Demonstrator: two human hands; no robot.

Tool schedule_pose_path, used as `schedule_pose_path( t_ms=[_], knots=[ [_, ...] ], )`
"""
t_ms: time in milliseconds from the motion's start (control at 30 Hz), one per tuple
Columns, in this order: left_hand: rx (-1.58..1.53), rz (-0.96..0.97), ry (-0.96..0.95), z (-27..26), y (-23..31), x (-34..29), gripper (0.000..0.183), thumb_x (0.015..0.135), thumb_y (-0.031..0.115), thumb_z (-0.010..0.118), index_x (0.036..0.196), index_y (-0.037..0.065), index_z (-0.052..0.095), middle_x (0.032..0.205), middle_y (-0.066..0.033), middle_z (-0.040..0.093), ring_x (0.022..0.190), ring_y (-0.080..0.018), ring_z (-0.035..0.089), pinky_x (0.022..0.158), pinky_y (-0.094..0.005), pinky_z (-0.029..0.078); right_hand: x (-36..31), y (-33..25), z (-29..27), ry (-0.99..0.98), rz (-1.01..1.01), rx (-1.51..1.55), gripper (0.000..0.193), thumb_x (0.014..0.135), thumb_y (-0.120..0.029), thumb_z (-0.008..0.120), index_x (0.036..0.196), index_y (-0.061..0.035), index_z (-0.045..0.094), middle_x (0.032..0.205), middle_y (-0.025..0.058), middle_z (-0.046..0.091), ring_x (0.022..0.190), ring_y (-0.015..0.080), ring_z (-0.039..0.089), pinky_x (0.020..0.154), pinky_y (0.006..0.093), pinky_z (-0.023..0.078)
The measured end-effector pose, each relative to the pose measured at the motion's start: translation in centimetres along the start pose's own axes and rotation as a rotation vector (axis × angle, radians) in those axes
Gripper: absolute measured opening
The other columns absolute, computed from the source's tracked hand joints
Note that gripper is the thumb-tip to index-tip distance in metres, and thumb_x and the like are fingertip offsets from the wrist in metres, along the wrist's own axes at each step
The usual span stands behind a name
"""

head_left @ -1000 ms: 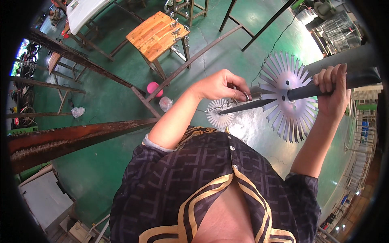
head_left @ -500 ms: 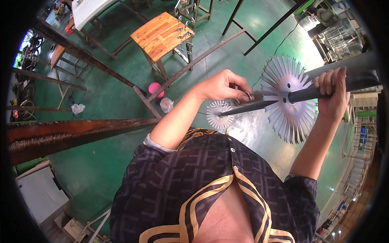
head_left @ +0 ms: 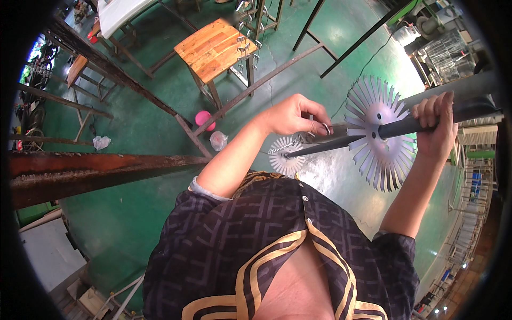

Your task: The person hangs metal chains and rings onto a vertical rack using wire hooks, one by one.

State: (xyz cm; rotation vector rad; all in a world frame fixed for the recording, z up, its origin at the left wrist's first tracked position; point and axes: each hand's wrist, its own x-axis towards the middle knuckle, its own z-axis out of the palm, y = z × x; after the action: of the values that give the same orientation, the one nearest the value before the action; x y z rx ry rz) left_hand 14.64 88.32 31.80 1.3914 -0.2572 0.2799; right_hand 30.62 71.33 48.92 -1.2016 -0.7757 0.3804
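Observation:
My right hand (head_left: 436, 124) wraps its fingers around a thick black shaft (head_left: 402, 126) at the right. On that shaft, just left of the hand, sits a large silvery slotted metal disc (head_left: 392, 152) with narrow blades around its rim. The shaft runs on leftward to a smaller, pale toothed disc (head_left: 280, 160) farther down. My left hand (head_left: 296, 114) is closed in a pinch above the shaft, between the two discs. A small shiny metal piece (head_left: 327, 128) shows at its fingertips; its exact shape is too small to tell. Small chain-like metal bits hang below that hand, near the smaller disc.
A wooden-topped stool (head_left: 216, 48) stands ahead, with several metal clips hanging at its right side. Rusty metal beams (head_left: 106, 176) cross the left. A pink ball-like object (head_left: 204, 120) and a crumpled plastic bag (head_left: 218, 141) lie on the green floor. Machinery stands at the far right.
The smaller disc has shifted slightly left and down, and the larger one slightly down. Both hands keep nearly the same place and grip.

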Motion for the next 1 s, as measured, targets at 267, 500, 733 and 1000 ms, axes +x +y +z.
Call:
schedule_pose_path(
  t_ms=[267, 500, 733, 1000],
  knots=[
    [0.025, 0.082, 0.125, 0.6, 1.9, -0.3, 0.011, 0.074, -0.005, 0.065, 0.084, -0.001, 0.066, 0.081, -0.0055, 0.062, 0.075, -0.0108, 0.057, 0.066, -0.0230, 0.045, 0.0, -0.2, 0.3, 0.001, -0.044, 0.010, 0.034, 0.093, -0.022, 0.049, 0.063, -0.0084, 0.037, 0.047, 0.0004, 0.033, 0.042, 0.0115, 0.034, 0.047, 0.0299, 0.036],
    [0.282, 0.314, 0.339, 0.1, 6.2, 0.2, 0.007, 0.075, 0.002, 0.067, 0.082, 0.001, 0.066, 0.075, -0.0022, 0.061, 0.066, -0.0051, 0.053, 0.055, -0.0194, 0.039, 0.1, 0.1, -0.4, 0.080, -0.094, -0.003, 0.033, 0.092, -0.019, 0.050, 0.064, -0.0089, 0.036, 0.046, 0.0004, 0.034, 0.036, 0.0100, 0.032, 0.041, 0.0276, 0.037],
    [0.465, 0.495, 0.676, -1.1, 16.4, 3.4, 0.005, 0.075, 0.004, 0.067, 0.079, 0.002, 0.066, 0.070, 0.0009, 0.058, 0.057, -0.0017, 0.046, 0.047, -0.0173, 0.032, 0.0, 0.2, -0.9, 0.117, -0.108, -0.003, 0.034, 0.089, -0.024, 0.056, 0.064, -0.0097, 0.038, 0.045, 0.0007, 0.038, 0.037, 0.0096, 0.035, 0.042, 0.0266, 0.037],
    [0.793, 0.846, 1.020, -2.3, 28.0, 9.5, 0.013, 0.075, 0.009, 0.067, 0.078, -0.004, 0.066, 0.065, -0.0031, 0.063, 0.057, -0.0050, 0.053, 0.053, -0.0196, 0.042, -0.8, 0.5, -2.0, 0.152, -0.157, -0.011, 0.034, 0.088, -0.024, 0.058, 0.065, -0.0102, 0.037, 0.044, -0.0001, 0.037, 0.035, 0.0090, 0.034, 0.040, 0.0256, 0.036]
  ],
)
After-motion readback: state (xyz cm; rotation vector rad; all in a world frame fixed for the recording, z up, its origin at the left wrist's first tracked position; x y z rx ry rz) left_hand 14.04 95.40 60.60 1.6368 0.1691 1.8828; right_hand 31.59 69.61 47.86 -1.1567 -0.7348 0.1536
